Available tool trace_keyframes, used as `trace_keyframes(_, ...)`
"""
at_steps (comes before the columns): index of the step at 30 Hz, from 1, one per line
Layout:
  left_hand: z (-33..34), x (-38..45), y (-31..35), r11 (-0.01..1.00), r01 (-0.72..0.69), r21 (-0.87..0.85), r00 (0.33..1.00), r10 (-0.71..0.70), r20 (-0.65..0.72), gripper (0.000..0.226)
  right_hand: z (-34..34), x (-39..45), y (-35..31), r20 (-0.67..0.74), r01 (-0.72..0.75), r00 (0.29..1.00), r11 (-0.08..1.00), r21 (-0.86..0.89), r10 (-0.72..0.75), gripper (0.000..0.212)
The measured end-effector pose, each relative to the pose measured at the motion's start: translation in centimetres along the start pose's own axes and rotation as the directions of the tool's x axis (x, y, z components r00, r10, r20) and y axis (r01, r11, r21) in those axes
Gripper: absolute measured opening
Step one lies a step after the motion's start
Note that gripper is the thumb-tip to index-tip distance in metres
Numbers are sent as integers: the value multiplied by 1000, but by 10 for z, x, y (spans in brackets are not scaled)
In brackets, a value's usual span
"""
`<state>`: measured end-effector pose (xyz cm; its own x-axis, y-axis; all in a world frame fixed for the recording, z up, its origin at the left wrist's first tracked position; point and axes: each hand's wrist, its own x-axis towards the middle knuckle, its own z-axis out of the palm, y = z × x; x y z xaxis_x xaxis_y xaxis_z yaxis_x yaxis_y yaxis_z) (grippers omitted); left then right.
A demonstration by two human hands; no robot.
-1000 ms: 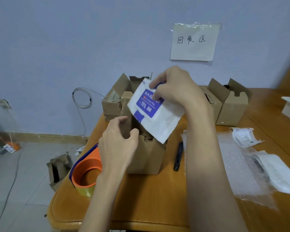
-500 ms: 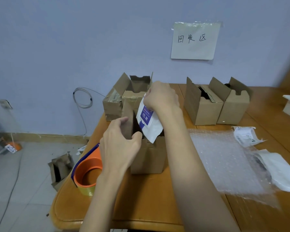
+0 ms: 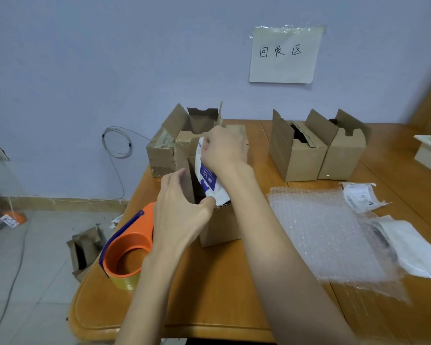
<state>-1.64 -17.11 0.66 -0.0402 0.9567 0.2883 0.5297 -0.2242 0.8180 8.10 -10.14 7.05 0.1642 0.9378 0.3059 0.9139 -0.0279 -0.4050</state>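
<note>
Since a second ago: right hand (image 3: 224, 150) has come down from well above the open box to its mouth, and the white packet (image 3: 206, 176) it carries, then almost wholly clear of the box, now stands on end with its lower part sunk inside. Left hand (image 3: 182, 210) has barely shifted. Right hand: fingers curled and pinched on the packet's top edge, knuckles up; blue label with "75%" shows just below the fingers. Left hand: fingers wrapped round the upright left flap of the cardboard box (image 3: 219, 227), thumb tip on the front rim, so clamped on the box and holding that flap back. Packet sits between the two hands, touching the right one, close to the left thumb; whether its bottom touches the box floor cannot be told. Box stands on the desk (image 3: 209, 295), directly under both hands. Just left of the left wrist: orange tape dispenser (image 3: 127, 245), at the desk edge. Right of the right forearm: sheet of bubble wrap (image 3: 321, 232) lying flat, and beyond it a printed paper label (image 3: 358, 197) and a white pouch (image 3: 418, 247). Behind the right hand: another open carton (image 3: 159, 155). Further right of it, well apart: two cartons (image 3: 299, 155) side by side, flaps up.
</note>
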Motion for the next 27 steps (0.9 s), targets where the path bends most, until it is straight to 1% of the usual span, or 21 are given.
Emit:
trace_keyframes(1, 1, 1, 0, 1000, -2, -5, 1000, 2, 0, 86, 4, 0, 0, 18, 5, 1000, 1000, -5, -5, 6)
trace_keyframes(4, 0, 4, 0, 1000, -3, 15, 1000, 3, 10, 86, 12, 0, 1, 59, 14, 998, 1000, -5, -14, 18)
trace_keyframes(6, -1, 4, 0, 999, -1, 39, 1000, 1, 21, 81, 13, 1, 1, 62, 6, 998, 1000, 18, -7, 22)
trace_keyframes(8, -3, 4, 1, 998, -10, 63, 1000, 9, 30, 78, 11, 3, 0, 64, -4, 998, 998, 57, 1, 19)
trace_keyframes(10, -4, 4, 1, 997, -14, 75, 999, 11, 47, 81, 8, 8, 1, 89, -27, 996, 992, 126, 15, 14)
trace_keyframes(13, -5, 5, 3, 997, 11, 74, 998, -15, 63, 91, 3, 13, 4, 169, -91, 984, 969, 230, 52, 22)
trace_keyframes(14, -6, 6, 4, 997, 21, 74, 998, -25, 63, 92, 2, 13, 5, 203, -96, 978, 968, 233, 48, 20)
trace_keyframes(15, -7, 6, 6, 997, 30, 76, 997, -35, 66, 92, 1, 13, 5, 249, -85, 968, 974, 212, 30, 14)
trace_keyframes(16, -8, 6, 7, 996, 33, 82, 997, -39, 72, 92, 0, 10, 4, 306, -64, 952, 984, 168, 10, 14)
trace_keyframes(18, -9, 6, 10, 996, 37, 82, 994, -44, 95, 94, -1, 2, 2, 401, -16, 916, 997, 80, -18, 26)
trace_keyframes(22, -12, 7, 13, 997, 56, 52, 991, -62, 119, 99, 9, -10, 2, 365, 94, 923, 992, 90, -120, 23)
trace_keyframes(23, -13, 8, 11, 997, 64, 46, 990, -69, 120, 101, 14, -13, 3, 402, 91, 908, 992, 87, -118, 24)
trace_keyframes(25, -13, 11, 8, 995, 91, 42, 988, -96, 125, 105, 19, -17, 8, 512, 41, 856, 998, 58, -65, 25)
trace_keyframes(27, -12, 13, 5, 991, 130, 24, 984, -132, 122, 109, 16, -18, 9, 579, 8, 815, 1000, 5, -9, 32)
